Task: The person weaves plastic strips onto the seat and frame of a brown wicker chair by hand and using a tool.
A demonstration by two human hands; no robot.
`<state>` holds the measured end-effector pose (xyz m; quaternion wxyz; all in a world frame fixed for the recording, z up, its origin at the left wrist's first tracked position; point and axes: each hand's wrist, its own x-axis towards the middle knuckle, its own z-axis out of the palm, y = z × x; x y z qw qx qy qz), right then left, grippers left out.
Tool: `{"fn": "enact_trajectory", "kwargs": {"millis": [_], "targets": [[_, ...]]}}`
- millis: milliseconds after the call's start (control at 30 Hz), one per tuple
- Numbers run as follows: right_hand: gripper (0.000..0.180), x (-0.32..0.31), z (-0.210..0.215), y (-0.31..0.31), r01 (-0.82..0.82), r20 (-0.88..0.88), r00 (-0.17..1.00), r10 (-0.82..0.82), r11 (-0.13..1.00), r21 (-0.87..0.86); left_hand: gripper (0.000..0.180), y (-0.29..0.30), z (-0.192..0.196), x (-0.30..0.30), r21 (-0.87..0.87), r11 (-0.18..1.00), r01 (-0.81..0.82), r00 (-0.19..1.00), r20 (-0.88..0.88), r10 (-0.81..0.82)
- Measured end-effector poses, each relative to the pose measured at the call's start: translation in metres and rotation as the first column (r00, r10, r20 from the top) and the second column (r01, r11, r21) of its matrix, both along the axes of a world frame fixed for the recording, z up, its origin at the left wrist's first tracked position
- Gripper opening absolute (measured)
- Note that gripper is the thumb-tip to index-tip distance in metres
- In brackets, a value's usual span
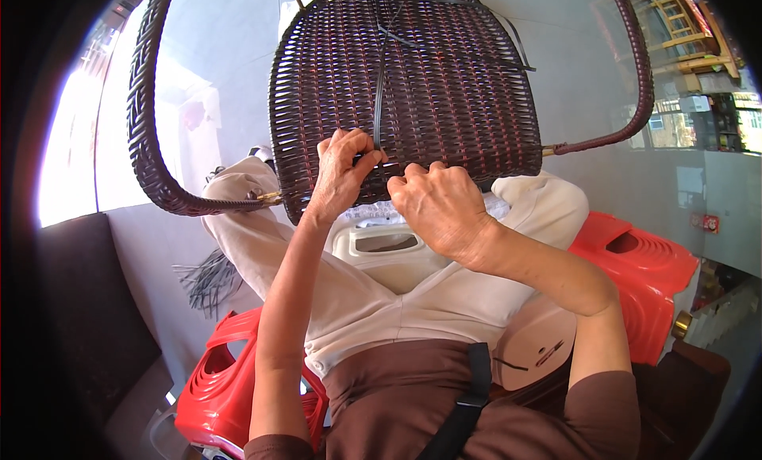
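A dark brown wicker chair panel [468, 87] with reddish flecks in its weave lies in front of my knees. A loose dark weaving strip [379, 95] runs down its middle toward my left hand [343, 174]. That hand is closed, its thumb and forefinger pinched on the strip near the panel's close edge. My right hand [444, 210] is curled with its knuckles up at the same edge, to the right of the left one. Its fingertips are hidden, so what they hold cannot be made out. More loose strip ends trail over the far part of the panel.
Woven armrest loops curve out on the left [147, 127] and right [644, 79]. Red plastic stools stand at the lower left [210, 400] and right [647, 277]. A pale plastic stool [357, 242] is between my legs. A bundle of dark strips [210, 281] lies on the floor.
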<state>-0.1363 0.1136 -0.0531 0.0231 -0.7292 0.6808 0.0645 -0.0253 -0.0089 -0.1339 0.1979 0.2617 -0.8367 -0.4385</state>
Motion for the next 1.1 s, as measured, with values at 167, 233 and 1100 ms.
{"fn": "enact_trajectory", "kwargs": {"millis": [167,233,1100], "targets": [[0.003,-0.012,0.000,0.010,0.109,0.223,0.971,-0.088,0.990,-0.084,0.012,0.000,-0.004,0.000,0.024,1.000,-0.011,1.000,-0.017,0.011],[0.003,-0.021,0.002,0.023,0.250,0.336,0.919,-0.207,0.964,-0.090,0.012,0.001,0.000,0.001,0.055,0.998,-0.018,1.000,-0.004,0.018],[0.028,-0.039,0.029,-0.053,0.260,0.797,-0.602,-0.056,0.929,0.262,0.016,0.026,0.090,0.003,0.617,0.782,0.093,0.908,-0.375,0.187]]}}
